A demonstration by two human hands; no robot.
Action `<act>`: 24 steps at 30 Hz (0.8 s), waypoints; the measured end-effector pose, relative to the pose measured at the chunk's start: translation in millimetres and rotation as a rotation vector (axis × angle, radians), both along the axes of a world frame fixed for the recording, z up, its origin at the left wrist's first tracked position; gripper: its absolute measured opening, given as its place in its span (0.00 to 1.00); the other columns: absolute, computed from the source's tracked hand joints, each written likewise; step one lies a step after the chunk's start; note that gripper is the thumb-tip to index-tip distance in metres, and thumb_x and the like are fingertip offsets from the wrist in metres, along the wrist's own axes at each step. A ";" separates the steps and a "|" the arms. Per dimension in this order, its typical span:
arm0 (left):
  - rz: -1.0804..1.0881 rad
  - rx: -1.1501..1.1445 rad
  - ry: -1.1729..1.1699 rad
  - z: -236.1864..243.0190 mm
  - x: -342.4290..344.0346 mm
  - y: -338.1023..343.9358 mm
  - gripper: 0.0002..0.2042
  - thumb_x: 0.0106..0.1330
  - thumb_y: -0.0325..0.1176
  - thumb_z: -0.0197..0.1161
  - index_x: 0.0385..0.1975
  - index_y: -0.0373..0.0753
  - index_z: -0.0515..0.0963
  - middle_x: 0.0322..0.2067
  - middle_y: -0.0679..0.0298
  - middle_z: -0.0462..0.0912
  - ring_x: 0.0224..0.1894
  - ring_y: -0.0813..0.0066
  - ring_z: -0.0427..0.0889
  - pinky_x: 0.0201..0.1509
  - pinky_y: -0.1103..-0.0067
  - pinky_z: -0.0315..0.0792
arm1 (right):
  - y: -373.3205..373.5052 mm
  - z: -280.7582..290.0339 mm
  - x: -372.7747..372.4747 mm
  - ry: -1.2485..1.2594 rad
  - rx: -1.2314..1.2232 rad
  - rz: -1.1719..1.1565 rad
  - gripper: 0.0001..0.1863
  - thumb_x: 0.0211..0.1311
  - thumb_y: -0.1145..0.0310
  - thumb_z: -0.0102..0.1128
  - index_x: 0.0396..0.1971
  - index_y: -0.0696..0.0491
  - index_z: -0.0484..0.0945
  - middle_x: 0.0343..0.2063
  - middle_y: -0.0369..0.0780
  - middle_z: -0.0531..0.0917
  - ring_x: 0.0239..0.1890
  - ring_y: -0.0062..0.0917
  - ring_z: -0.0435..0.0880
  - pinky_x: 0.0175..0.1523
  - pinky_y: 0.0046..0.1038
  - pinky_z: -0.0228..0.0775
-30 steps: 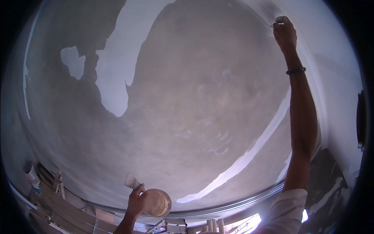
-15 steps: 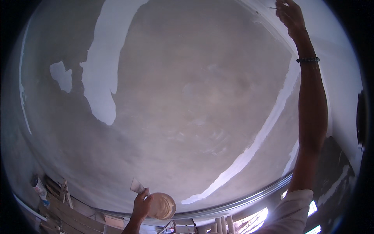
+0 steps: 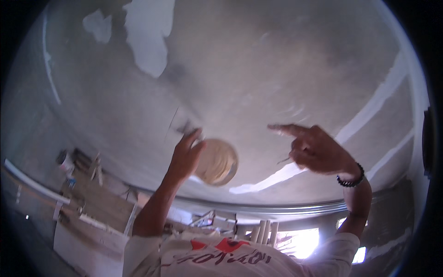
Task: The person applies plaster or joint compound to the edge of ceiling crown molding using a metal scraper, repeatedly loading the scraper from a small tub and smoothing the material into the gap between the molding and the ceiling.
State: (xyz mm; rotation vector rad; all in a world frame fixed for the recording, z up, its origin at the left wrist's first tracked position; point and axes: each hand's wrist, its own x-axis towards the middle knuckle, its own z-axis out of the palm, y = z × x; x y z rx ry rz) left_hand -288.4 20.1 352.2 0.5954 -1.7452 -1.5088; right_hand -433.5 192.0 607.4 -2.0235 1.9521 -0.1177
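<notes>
My left hand [image 3: 187,157] is closed around a putty knife [image 3: 187,127], whose blade points up and is blurred. Against the same hand rests a round tub [image 3: 233,179] with smooth beige paste [image 3: 214,161] inside; how the fingers grip it is hidden. To the right, my right hand [image 3: 318,147] has its index finger stretched toward the tub, its tip smeared with pale stuff. The other fingers are curled, and a thin dark stick-like piece [image 3: 283,161] pokes out from them. Both hands are apart from the grey surface [image 3: 258,83] overhead.
White filler patches [image 3: 150,41] and a long white strip [image 3: 369,108] mark the grey surface. A metal rail [image 3: 277,210] curves along its near edge. Upright pale posts [image 3: 265,232] stand beside a bright opening [image 3: 297,242]. Boards and a white panel [image 3: 83,244] are at lower left.
My right hand has come down from the upper right edge of the surface toward the tub, index finger now extended. My left hand, with knife and tub, appears higher in view.
</notes>
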 end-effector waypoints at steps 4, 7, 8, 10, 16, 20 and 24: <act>0.021 -0.016 0.023 45.5 3.7 1.6 0.26 0.63 0.40 0.54 0.57 0.28 0.66 0.56 0.43 0.68 0.62 0.54 0.66 0.65 0.71 0.58 | -3.5 -41.6 10.6 0.008 0.202 0.059 0.33 0.52 0.76 0.49 0.62 0.59 0.58 0.13 0.37 0.79 0.11 0.18 0.74 0.25 0.24 0.71; 0.047 -0.082 -0.008 58.9 -1.2 3.8 0.27 0.62 0.40 0.54 0.57 0.28 0.65 0.56 0.42 0.68 0.60 0.52 0.67 0.64 0.70 0.60 | -16.5 -59.0 22.1 0.098 0.348 0.037 0.36 0.51 0.74 0.49 0.64 0.59 0.52 0.16 0.40 0.81 0.13 0.21 0.76 0.28 0.26 0.72; 0.052 -0.108 -0.028 63.6 -2.7 6.0 0.27 0.62 0.40 0.54 0.57 0.28 0.65 0.56 0.41 0.68 0.60 0.52 0.68 0.63 0.70 0.60 | -19.4 -64.0 24.2 0.131 0.395 0.025 0.38 0.51 0.74 0.50 0.65 0.59 0.50 0.17 0.40 0.81 0.14 0.21 0.76 0.29 0.26 0.73; 0.075 -0.187 -0.056 65.1 -6.9 10.2 0.26 0.62 0.39 0.53 0.57 0.28 0.65 0.55 0.40 0.68 0.58 0.50 0.69 0.63 0.69 0.62 | -27.4 -71.1 25.7 0.016 0.452 -0.063 0.41 0.49 0.74 0.50 0.66 0.60 0.46 0.15 0.40 0.80 0.16 0.23 0.78 0.31 0.27 0.73; 0.168 -0.406 -0.140 66.1 -8.6 23.3 0.27 0.61 0.38 0.54 0.58 0.28 0.63 0.51 0.40 0.71 0.52 0.48 0.74 0.58 0.66 0.66 | -33.8 -78.1 26.2 -0.172 0.582 -0.221 0.41 0.48 0.74 0.50 0.64 0.65 0.46 0.14 0.43 0.78 0.19 0.29 0.79 0.34 0.30 0.73; 0.187 -0.448 -0.171 67.2 -3.8 24.6 0.27 0.60 0.37 0.56 0.58 0.28 0.63 0.48 0.40 0.73 0.47 0.48 0.76 0.54 0.64 0.69 | -20.5 -82.6 6.4 0.007 0.479 -0.171 0.44 0.46 0.75 0.51 0.66 0.62 0.45 0.13 0.42 0.77 0.17 0.26 0.79 0.29 0.30 0.73; 0.264 -0.583 -0.102 64.5 -1.9 25.0 0.27 0.60 0.36 0.57 0.58 0.27 0.63 0.46 0.41 0.74 0.43 0.47 0.77 0.49 0.63 0.70 | -10.4 -86.6 17.0 0.327 0.514 -0.153 0.38 0.53 0.72 0.49 0.65 0.60 0.47 0.20 0.48 0.79 0.28 0.40 0.81 0.38 0.39 0.73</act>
